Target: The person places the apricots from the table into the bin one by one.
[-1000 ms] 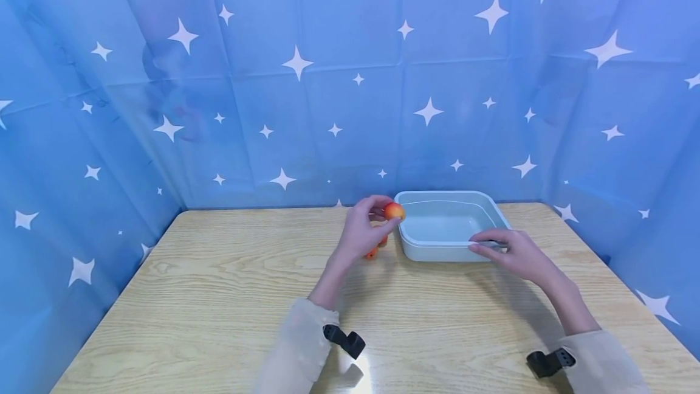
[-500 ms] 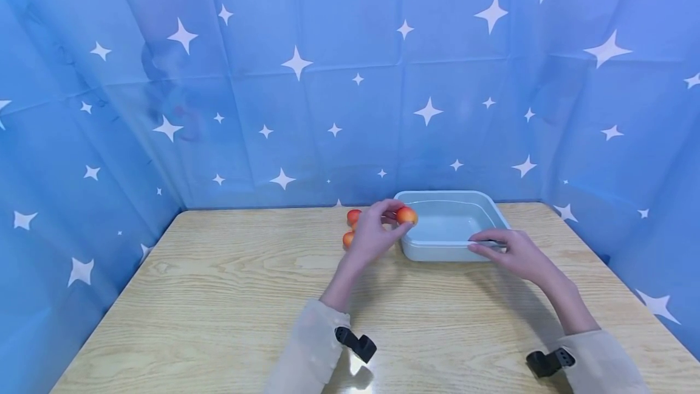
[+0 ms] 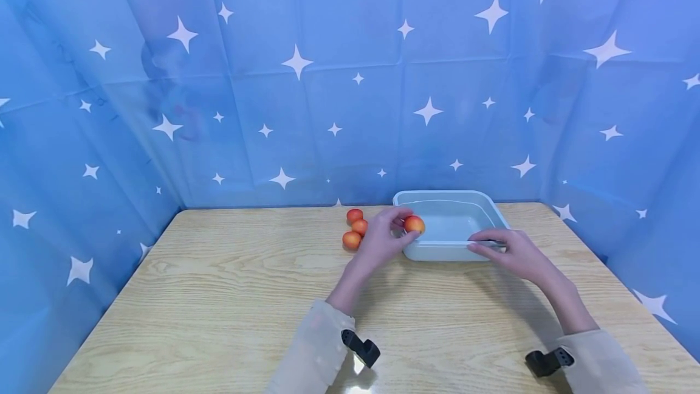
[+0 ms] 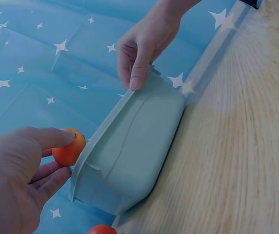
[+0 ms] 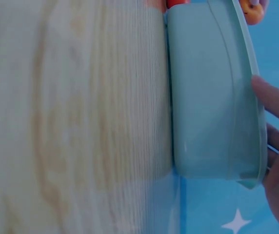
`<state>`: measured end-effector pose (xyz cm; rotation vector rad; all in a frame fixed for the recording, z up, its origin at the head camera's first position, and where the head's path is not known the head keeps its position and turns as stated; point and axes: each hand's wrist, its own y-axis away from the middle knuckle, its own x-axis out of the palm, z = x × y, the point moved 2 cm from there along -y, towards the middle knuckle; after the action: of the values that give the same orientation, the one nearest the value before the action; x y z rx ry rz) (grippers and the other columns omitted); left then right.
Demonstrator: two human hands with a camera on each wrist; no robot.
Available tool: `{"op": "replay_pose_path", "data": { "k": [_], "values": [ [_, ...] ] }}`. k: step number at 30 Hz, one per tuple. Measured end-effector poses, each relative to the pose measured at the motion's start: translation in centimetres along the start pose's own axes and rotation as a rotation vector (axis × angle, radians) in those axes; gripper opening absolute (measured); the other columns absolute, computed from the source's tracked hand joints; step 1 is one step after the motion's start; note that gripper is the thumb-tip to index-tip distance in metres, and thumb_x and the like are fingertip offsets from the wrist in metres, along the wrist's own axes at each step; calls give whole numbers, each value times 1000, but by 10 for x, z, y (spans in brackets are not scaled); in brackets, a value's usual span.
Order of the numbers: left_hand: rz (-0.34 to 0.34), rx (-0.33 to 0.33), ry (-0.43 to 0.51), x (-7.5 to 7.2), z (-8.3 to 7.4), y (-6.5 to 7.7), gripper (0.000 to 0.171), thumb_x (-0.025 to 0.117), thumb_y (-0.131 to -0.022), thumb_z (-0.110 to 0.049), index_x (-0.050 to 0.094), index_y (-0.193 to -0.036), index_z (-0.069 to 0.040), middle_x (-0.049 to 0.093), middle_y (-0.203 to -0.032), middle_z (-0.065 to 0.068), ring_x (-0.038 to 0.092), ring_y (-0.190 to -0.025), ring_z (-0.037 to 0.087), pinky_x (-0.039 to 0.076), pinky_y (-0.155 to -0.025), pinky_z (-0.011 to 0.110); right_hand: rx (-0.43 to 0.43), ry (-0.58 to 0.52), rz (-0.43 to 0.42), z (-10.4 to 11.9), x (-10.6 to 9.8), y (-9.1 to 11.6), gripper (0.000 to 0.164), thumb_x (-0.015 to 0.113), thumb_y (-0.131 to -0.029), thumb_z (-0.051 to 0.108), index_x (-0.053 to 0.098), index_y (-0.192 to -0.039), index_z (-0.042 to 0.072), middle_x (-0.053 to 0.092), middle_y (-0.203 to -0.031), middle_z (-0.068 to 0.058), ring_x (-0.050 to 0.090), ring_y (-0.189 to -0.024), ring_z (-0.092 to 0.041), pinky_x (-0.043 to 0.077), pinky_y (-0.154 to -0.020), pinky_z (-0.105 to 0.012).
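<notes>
My left hand [image 3: 380, 237] pinches a small round red-and-orange fruit [image 3: 414, 224] between thumb and fingers. In the head view it is over the left end of a pale blue-green plastic basin [image 3: 437, 253]. The left wrist view has the fruit [image 4: 69, 147] beside the basin's rim [image 4: 100, 129], at rim height. With thumb and fingers my right hand [image 3: 511, 251] grips the basin's front rim near its right corner. The right wrist view shows that thumb on the rim [image 5: 249, 53]. The visible part of the basin's inside holds no fruit.
On the wooden table [image 3: 219, 297], left of the basin, lie three similar fruits: a back one [image 3: 354, 216], a middle one [image 3: 360, 227] and a front one [image 3: 352, 239]. A blue star-patterned curtain [image 3: 350, 78] hangs along the table's back and sides.
My left hand has carried the fruit to the right and slightly lower, over the basin's left end. The three fruits behind it have come into view. My right hand has stayed on the rim.
</notes>
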<state>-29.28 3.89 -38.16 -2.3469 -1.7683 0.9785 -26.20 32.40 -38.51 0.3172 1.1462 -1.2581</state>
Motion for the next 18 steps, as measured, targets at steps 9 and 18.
{"op": "replay_pose_path", "data": {
  "k": [9,18],
  "values": [
    [-12,18,-14,0,0,1,48,79,-90,-19,62,-133,-6,66,-117,8,65,-101,20,56,-90,33,-15,1,-7,1,0,0,16,74,-93,18,79,-108,13,75,-101,1,65,-95,-5,56,-75,-31],
    [-9,28,-4,-2,2,2,46,77,-91,-16,61,-134,-5,65,-116,8,66,-101,25,56,-92,34,-7,3,0,2,0,0,17,74,-93,19,78,-109,13,75,-102,1,65,-96,-6,56,-77,-32]
  ]
}}
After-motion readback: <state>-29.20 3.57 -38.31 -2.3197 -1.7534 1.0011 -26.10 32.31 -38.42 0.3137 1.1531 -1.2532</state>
